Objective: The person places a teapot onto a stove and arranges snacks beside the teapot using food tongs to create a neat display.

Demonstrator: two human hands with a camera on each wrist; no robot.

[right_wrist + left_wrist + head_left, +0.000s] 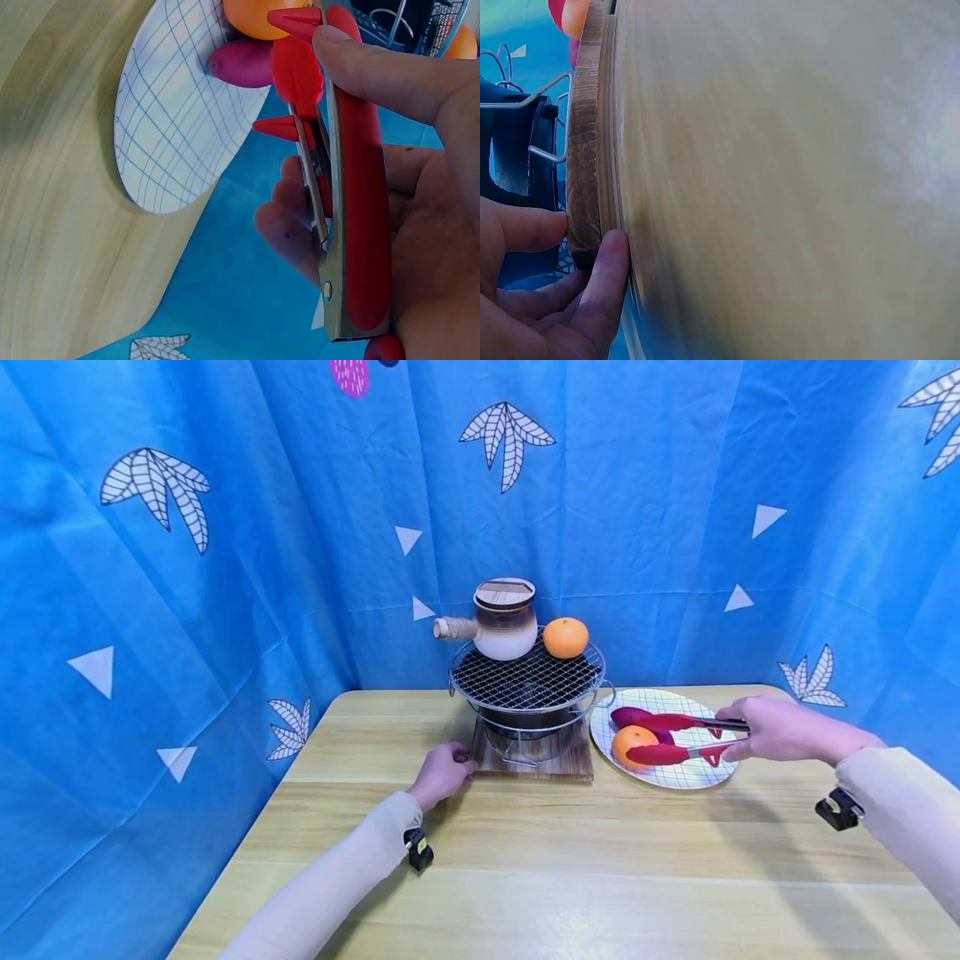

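Observation:
My left hand [441, 775] pinches the left corner of a dark wooden board [558, 767]; in the left wrist view the thumb lies on top of the board and a finger at its underside. My right hand [780, 728] holds red-tipped tongs [361, 202] by the handles. The tongs' red heads are spread over a white plate with a blue grid [693, 781], one on each side of an orange [628, 743]. Partly hidden behind that orange and the tongs is a smooth purple vegetable [240, 64].
On the board stands a round stove with a wire grill [517, 685]. A clay pot [506, 631] with a wooden lid and side handle sits on the grill beside another orange [566, 637]. Blue curtain [637, 527] encloses the back and sides of the wooden table [525, 877].

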